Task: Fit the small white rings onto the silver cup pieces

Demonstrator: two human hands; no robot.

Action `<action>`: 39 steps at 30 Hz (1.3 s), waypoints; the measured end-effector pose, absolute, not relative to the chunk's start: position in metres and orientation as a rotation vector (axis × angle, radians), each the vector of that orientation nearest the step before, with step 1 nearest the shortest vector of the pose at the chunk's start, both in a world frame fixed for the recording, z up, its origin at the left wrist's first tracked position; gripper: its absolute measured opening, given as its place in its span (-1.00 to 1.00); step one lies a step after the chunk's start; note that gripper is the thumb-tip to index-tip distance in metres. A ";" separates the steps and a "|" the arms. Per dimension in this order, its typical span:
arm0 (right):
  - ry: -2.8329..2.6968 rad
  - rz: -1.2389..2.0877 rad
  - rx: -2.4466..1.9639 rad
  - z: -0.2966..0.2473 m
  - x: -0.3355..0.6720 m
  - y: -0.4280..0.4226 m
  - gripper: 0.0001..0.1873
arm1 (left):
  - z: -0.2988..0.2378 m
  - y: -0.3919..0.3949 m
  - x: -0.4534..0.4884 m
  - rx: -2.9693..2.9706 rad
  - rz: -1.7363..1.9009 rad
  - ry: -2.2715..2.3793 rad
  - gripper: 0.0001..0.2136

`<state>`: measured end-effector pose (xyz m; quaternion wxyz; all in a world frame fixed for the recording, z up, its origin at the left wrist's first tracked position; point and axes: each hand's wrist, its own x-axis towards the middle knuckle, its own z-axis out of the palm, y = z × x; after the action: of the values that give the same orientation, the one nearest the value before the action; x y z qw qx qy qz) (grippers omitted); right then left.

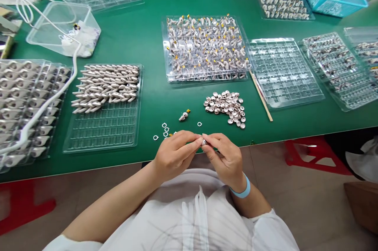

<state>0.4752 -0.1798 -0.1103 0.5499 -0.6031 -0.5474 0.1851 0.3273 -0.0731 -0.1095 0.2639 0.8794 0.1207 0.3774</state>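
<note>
My left hand [178,151] and my right hand [223,157] meet at the table's front edge, fingertips pinched together. Between them is a small silvery earbud part [203,142], mostly covered by the fingers. Just beyond lies a loose earbud housing [183,116] with a gold-coloured tab. Several small white rings [164,125] are scattered by my left hand, and a single white ring [199,124] lies ahead of my fingertips. A pile of round beige-silver caps [226,105] sits beyond my right hand.
A filled clear tray [206,48] of housings stands ahead; an unfilled clear tray [286,71] and thin stick [261,96] are right of it. Leftward are a tray of slim parts [103,129], a clear plastic box [44,38] and a white cable [50,101]. A blue basket [336,4] stands far right.
</note>
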 end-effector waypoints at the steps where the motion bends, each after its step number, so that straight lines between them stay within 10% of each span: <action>1: -1.280 0.475 -1.419 -0.111 0.476 -0.180 -0.62 | -0.109 -0.073 0.327 2.387 1.017 0.323 -0.72; 39: -0.880 1.018 -1.179 -0.118 0.486 -0.179 -0.70 | -0.111 -0.069 0.329 2.344 1.038 0.221 -0.71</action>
<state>0.4856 -0.1793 -0.1183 0.6259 -0.5140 -0.3837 0.4438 0.3290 -0.0691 -0.1112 0.2806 0.8744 0.0825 0.3872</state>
